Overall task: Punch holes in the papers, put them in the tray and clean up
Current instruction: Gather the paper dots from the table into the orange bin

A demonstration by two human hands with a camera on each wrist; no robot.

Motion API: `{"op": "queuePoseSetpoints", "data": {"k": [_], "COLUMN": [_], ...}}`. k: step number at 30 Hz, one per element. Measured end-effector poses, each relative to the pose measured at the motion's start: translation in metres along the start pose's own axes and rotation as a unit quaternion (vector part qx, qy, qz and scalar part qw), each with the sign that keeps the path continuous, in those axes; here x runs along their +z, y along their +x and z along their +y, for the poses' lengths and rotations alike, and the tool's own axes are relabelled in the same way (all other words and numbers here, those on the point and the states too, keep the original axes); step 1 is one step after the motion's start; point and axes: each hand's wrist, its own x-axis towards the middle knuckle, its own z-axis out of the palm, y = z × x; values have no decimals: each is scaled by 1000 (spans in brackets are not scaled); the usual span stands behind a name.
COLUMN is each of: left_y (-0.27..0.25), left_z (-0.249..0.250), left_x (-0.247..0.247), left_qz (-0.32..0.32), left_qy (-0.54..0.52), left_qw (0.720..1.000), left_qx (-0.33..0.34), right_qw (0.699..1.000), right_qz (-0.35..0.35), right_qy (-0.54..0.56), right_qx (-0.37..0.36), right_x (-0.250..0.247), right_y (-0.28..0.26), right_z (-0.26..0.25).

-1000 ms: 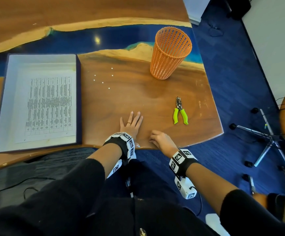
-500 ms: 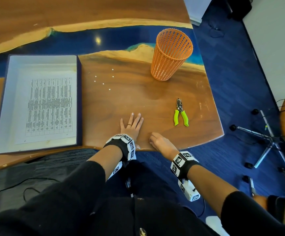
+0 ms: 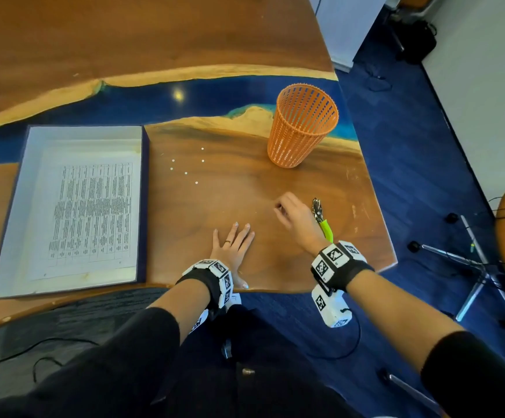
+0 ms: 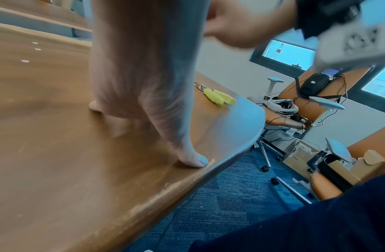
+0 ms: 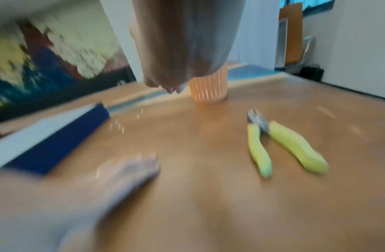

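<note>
Counter (image 3: 245, 55): a brown wood slab with a blue resin band carries everything; its near edge runs just under the left hand, so any scrap swept that way would probably drop onto the blue carpet.
Tray (image 3: 145, 206): a flat white-lined box with dark blue walls lies on the left of the counter; a printed sheet of white paper (image 3: 91, 212) lies flat inside it, so the papers look already put away.
Basket (image 3: 302, 125): an orange slatted plastic bin stands upright at the far right; nothing can be made out inside. Its open slats could let small paper dots slip straight through.
Left hand (image 3: 231, 245): pressed flat on the counter near its edge, fingers straight and spread, gripping nothing.
Right hand (image 3: 293, 215): lifted above the counter just left of the punch, fingers bunched together at the tips; whether they pinch a scrap cannot be told, as the wrist view is blurred.
Punch (image 5: 284, 145): a metal plier-type hole punch with lime-green handles lies loose near the right edge; a careless sweep could knock it off.
Paper dots (image 3: 186, 173): tiny white circles lie scattered between tray and basket, not yet gathered; being so light, they may scatter or stick to fingertips.
</note>
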Motion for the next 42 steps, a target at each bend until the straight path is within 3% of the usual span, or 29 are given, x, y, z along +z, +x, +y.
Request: {"op": "queuePoseSetpoints", "data": {"k": [4, 7, 12, 18, 42], "left_y": [3, 6, 7, 2, 8], "left_z": [-9, -17, -36, -61, -66], "left_x": [-10, -20, -30, -31, -29], "left_qz": [-2, 10, 39, 63, 50], "left_qy": [-10, -33, -61, -52, -43], "left_qw": [999, 998, 997, 997, 998], "left_qx": [31, 42, 24, 9, 8], "right_qw": [985, 968, 975, 981, 981], "right_qz": [172, 237, 191, 164, 158], "right_qy": [27, 50, 30, 26, 8], "right_qx": [12, 68, 112, 100, 109], "right_x": [-76, -112, -127, -127, -129], "right_y": [83, 131, 166, 181, 183], "right_z": [-1, 14, 33, 50, 63]}}
